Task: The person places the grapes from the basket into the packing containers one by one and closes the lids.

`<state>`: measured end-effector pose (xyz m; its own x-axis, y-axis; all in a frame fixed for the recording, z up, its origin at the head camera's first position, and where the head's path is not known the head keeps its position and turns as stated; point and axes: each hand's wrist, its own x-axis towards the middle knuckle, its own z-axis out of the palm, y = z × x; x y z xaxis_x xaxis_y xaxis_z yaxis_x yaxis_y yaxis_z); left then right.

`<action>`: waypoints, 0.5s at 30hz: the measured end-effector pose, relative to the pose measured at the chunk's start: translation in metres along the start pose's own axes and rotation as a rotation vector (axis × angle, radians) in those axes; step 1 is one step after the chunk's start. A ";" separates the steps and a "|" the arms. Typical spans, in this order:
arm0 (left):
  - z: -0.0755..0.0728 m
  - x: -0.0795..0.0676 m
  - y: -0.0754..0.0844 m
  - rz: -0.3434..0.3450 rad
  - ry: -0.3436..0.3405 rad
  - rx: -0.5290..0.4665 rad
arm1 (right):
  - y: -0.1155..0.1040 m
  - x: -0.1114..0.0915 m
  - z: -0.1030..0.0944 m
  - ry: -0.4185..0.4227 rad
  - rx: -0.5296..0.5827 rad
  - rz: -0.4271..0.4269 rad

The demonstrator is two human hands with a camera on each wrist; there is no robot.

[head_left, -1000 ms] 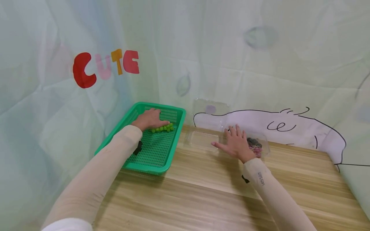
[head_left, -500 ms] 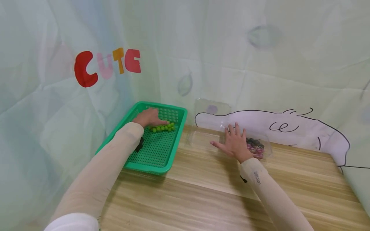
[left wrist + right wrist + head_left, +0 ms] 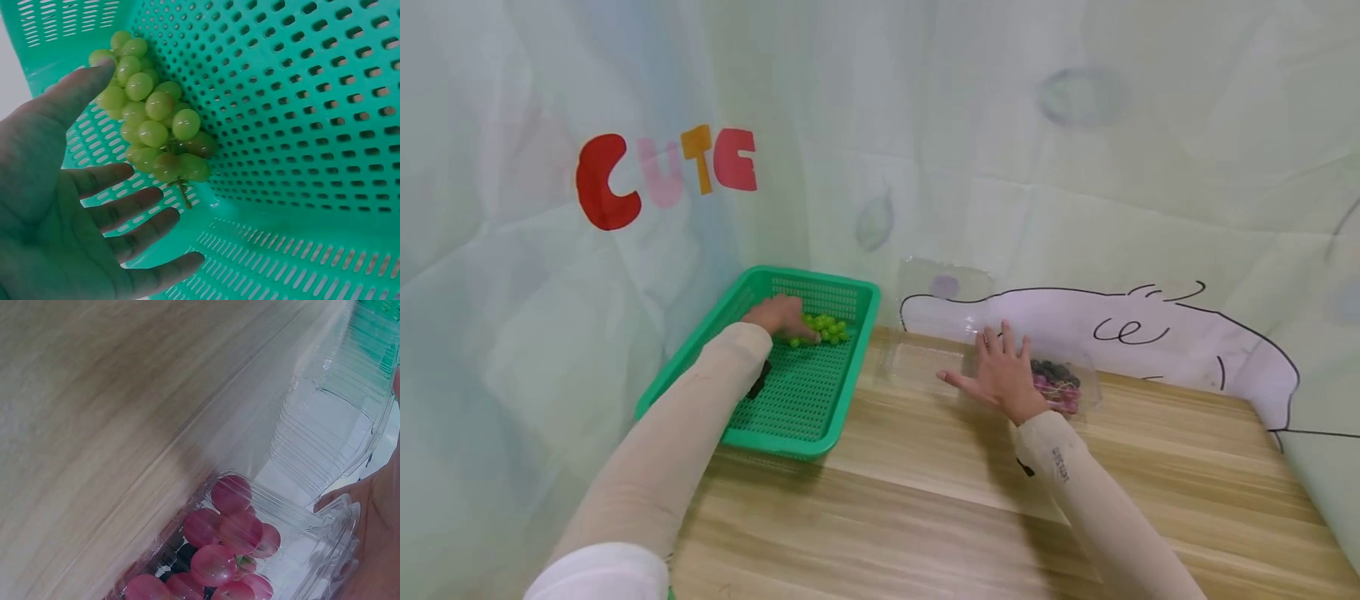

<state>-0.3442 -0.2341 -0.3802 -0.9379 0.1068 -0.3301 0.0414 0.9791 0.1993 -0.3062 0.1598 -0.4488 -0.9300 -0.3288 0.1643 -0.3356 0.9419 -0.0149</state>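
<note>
1. Letters: on the sheet, head view, toward the basket's 11 o'clock.
2. Left hand: inside the basket, near 12 o'clock; fingers straight, slightly apart. Its thumb overlaps the green grapes; contact I cannot tell.
3. Those lie around the basket's 2 o'clock.
4. Clear box: on the table, at the right hand's 9 o'clock.
5. That hand's fingers spread toward 12, thumb toward 10.
6. Red grapes: in see-through plastic, 3 o'clock from it.
</note>
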 end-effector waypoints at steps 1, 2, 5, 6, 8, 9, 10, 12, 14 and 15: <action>0.001 0.001 -0.001 0.000 -0.004 -0.003 | 0.000 0.000 0.000 0.001 0.002 -0.001; 0.002 0.002 -0.001 -0.001 -0.008 -0.009 | 0.000 0.000 0.000 -0.001 0.000 -0.001; 0.004 0.004 -0.003 0.003 -0.023 -0.019 | -0.002 0.000 -0.002 -0.018 0.008 0.004; 0.005 0.004 -0.003 0.005 -0.028 -0.023 | -0.002 0.001 -0.003 -0.025 0.013 0.006; 0.006 0.005 -0.004 0.009 -0.035 -0.031 | -0.002 0.001 -0.004 -0.037 0.018 0.010; 0.007 0.006 -0.004 0.012 -0.036 -0.032 | -0.002 0.001 -0.004 -0.041 0.020 0.013; 0.007 0.007 -0.005 0.010 -0.033 -0.038 | -0.001 0.001 -0.004 -0.043 0.019 0.014; 0.009 0.010 -0.006 0.010 -0.026 -0.044 | -0.001 0.002 -0.004 -0.050 0.016 0.018; 0.012 0.014 -0.007 0.007 -0.017 -0.048 | 0.000 0.002 -0.004 -0.056 0.019 0.021; 0.013 0.016 -0.008 0.006 -0.012 -0.050 | 0.000 0.002 -0.004 -0.057 0.021 0.021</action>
<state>-0.3547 -0.2380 -0.3986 -0.9335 0.1149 -0.3396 0.0292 0.9685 0.2473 -0.3072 0.1595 -0.4446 -0.9439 -0.3125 0.1068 -0.3180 0.9473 -0.0382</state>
